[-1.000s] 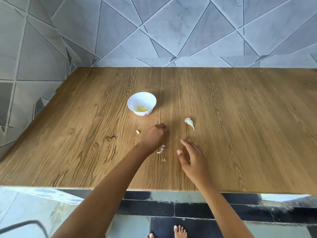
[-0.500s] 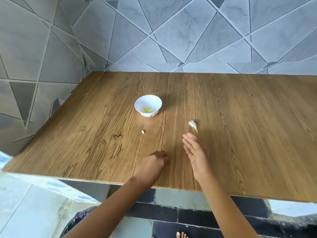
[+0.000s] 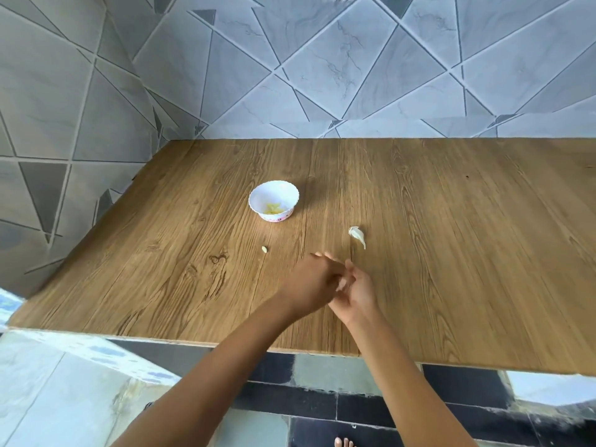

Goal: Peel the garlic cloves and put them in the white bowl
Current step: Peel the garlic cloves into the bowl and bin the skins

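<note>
The white bowl point(image 3: 255, 197) stands on the wooden table point(image 3: 451, 253) left of centre, with peeled yellowish garlic point(image 3: 274, 208) inside. One unpeeled garlic clove point(image 3: 357, 235) lies to the right of the bowl. A tiny garlic piece point(image 3: 264, 249) lies in front of the bowl. My left hand point(image 3: 306, 283) and my right hand point(image 3: 359, 295) meet above the table in front of the clove. The left fingers stretch across the right hand's upturned, loosely curled fingers. The hands are blurred, and nothing shows between them.
Grey tiled walls close the table at the back and left. The table's front edge point(image 3: 225, 345) runs just under my forearms, with floor tiles and a bare foot point(image 3: 344, 442) below.
My left hand, a fist at the table's front edge half a second ago, has lifted and opened against my right hand. The skin scraps seen on the table one second ago are gone.
</note>
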A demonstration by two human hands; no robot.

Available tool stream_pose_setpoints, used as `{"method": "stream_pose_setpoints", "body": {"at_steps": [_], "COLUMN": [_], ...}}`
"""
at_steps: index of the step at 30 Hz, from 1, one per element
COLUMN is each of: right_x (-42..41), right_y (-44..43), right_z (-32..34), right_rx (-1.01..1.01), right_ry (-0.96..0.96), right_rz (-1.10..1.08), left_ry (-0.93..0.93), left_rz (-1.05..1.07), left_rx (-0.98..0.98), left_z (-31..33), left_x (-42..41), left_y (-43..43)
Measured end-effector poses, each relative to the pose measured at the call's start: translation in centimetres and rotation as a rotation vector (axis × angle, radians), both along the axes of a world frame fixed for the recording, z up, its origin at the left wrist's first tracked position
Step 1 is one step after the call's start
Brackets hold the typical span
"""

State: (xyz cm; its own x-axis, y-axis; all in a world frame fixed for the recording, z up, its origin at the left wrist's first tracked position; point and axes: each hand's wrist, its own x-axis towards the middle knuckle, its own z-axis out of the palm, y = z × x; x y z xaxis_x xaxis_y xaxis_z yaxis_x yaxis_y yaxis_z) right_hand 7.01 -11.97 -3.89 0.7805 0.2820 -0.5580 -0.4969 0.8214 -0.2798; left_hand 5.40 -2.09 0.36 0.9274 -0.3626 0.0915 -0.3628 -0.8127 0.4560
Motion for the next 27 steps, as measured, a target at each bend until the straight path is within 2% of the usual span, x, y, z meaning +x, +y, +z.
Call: {"method": "stream_pose_setpoints", "body": {"at_steps": [4,6,8,13,17,20,23,27], "right_x": [0.3,0.4,0.3,0.1,0.4,0.3,0.2,0.2], "right_y": [0.2,0.2,0.2,-0.7,-1.7,-2.1,-2.2,-2.2], "right_z": [-0.5,-0.6,-0.4,-0.3,-0.7,-0.6,-0.5,-0.5], "right_rx": [0.015,0.039,0.041,0.063,0.027,0.043,0.059,0.071], "right_ry": [0.0,0.001,-0.01,-0.021,-0.037,-0.048,-0.052,-0.055], "right_rz": [0.029,0.018,-0.004,-0.092,-0.093,-0.09,-0.084,-0.085], "left_ry": [-0.093,-0.184,-0.232,-0.058,0.098,0.089,0.059,0.067], "left_rz": [0.03,0.047,0.109,0.295,0.26,0.178,0.19,0.131], "left_rx": [0.224,0.225,0.144,-0.096,0.043,0.167,0.279,0.345], "left_z": [-0.8,-0.8,-0.6,-1.0,-2.5,-3.1,-3.6,-3.8], "left_x": [-0.9,-1.3,-1.4,0.4,0.5,-0.3,-0.4,-0.7], "left_y": [-1.4,-1.7,-1.7,1.9,5.0,4.6,4.3,4.2]}}
